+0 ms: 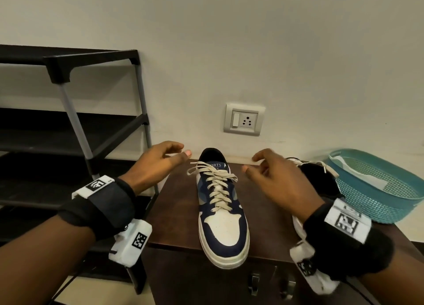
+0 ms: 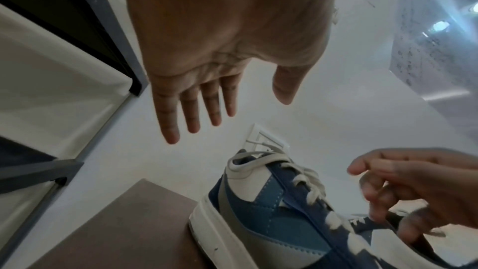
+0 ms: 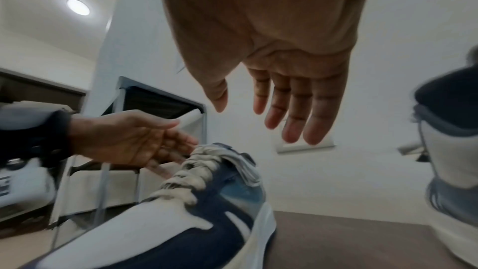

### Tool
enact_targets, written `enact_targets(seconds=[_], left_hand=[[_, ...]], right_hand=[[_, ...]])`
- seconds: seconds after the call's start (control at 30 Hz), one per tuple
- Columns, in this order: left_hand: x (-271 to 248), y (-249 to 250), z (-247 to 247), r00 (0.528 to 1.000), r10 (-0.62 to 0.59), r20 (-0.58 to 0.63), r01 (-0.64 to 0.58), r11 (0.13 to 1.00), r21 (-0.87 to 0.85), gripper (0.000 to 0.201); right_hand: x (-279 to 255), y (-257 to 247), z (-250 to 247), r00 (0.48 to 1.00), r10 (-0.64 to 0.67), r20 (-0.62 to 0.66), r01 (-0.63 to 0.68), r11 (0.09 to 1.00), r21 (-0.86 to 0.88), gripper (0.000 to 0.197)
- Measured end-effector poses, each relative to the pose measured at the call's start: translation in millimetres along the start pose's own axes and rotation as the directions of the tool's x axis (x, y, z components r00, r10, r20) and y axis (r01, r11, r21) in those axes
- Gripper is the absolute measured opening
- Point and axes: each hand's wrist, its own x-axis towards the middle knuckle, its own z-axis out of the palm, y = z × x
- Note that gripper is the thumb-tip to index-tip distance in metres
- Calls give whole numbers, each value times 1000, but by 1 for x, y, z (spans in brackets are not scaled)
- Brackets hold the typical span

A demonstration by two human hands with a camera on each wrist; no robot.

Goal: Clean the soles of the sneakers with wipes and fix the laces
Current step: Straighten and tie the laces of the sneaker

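To your left stands a black shoe rack [image 1: 68, 121] of flat fabric shelves on grey tubes, and your brown, smooth-topped table [image 1: 179, 213] sits against the pale wall. At its right end rests a teal plastic basket [image 1: 376, 190] with a perforated mesh wall. The navy-and-white sneaker [image 1: 222, 208] lies upright at the middle of the table, its long axis running straight away from you, with the rounded white toe towards you over the near edge and the heel opening towards the wall. A second sneaker [image 1: 316, 178] lies behind your right hand. Your left hand [image 1: 156, 164] and right hand [image 1: 275, 178] hover either side of the collar, each grip wide and holding nothing, fingers loosely spread. The flat beige laces [image 1: 213, 178] criss-cross between them, loose ends splayed outward.
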Motion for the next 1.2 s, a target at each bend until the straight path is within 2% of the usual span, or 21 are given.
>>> enact_targets(seconds=[0.1,0.17,0.23,0.3,0.4,0.47,0.53,0.6,0.7,0.8,0.93,1.03,1.1,1.2], left_hand=[[2,7,12,970,157,185,-178,979,103,40],[4,11,22,943,167,287,-230,952,201,41],[7,12,27,940,151,307,-244,925,293,43],[9,14,25,942,149,300,-254,901,351,44],[7,15,15,938,199,284,-312,842,441,45],[1,17,9,938,206,280,-322,818,477,47],[-7,19,5,929,197,314,-330,824,461,50],[-15,23,3,911,204,360,-355,831,428,50],[-22,29,6,888,211,408,-387,822,418,55],[-23,32,14,862,214,459,-407,832,377,57],[-21,28,24,842,201,501,-385,873,298,72],[-18,25,33,823,214,527,-368,906,208,83],[-15,26,37,841,246,482,-342,932,121,73],[-6,30,38,908,279,313,-318,945,81,45]], right_hand=[[-36,-33,14,977,-124,173,150,978,-144,55],[-53,-47,31,941,-146,305,226,943,-245,70],[-58,-48,44,913,-119,390,255,913,-317,86],[-52,-39,45,913,-93,397,242,907,-345,87],[-36,-15,34,906,-47,420,230,889,-397,70],[-22,2,27,932,13,363,172,864,-473,58],[-9,15,24,968,67,244,72,852,-519,48],[0,20,28,982,100,162,-12,882,-471,36],[-1,14,37,968,109,226,-53,969,-240,21],[-10,0,45,949,96,299,-104,994,11,24],[-4,3,47,936,113,334,-184,965,189,46],[-2,11,45,928,53,369,-161,950,268,46],[-1,16,41,943,28,331,-114,964,242,49],[-1,16,15,990,25,139,-46,987,152,44]])
